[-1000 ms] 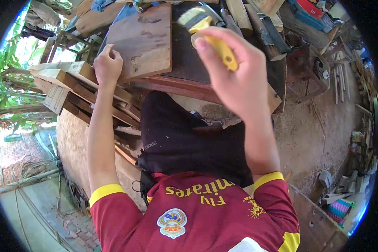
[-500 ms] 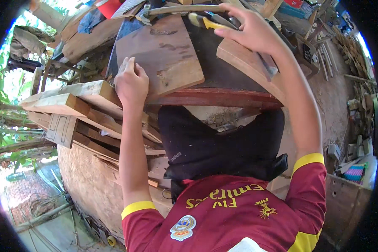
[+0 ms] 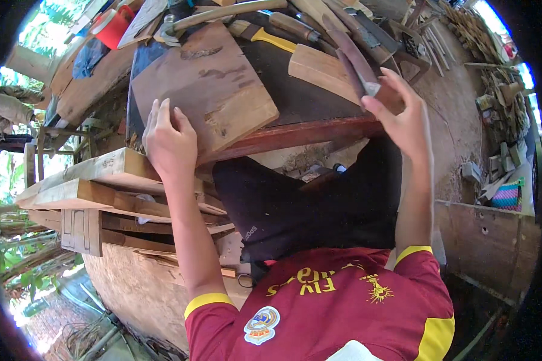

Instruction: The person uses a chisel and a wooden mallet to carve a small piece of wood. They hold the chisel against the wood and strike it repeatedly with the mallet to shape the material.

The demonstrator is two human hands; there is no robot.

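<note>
the dark workbench top (image 3: 319, 90) spreads out ahead of both hands, and on it, directly under the left hand (image 3: 170, 139), lies the big flat wooden board (image 3: 208, 84), its long axis running away from that hand up and to the left, with its near right corner jutting over the reddish front edge of the bench (image 3: 307, 132). the left hand rests flat on the near end of this board, fingers spread and pressed down, so it is plainly the nearer hand to it. the right hand (image 3: 403, 114) is well apart to the right, raised at the bench edge with fingers loosely open and the thumb out; its fingertips touch a dark, narrow wooden piece (image 3: 355, 63) that slants away from it up and to the left, though i cannot tell whether it truly grips it. just left of that hand lies a paler, smaller plank (image 3: 322, 72). beyond it lies a yellow-handled tool (image 3: 271, 39). a red cup (image 3: 115, 27) stands far beyond the left hand.
</note>
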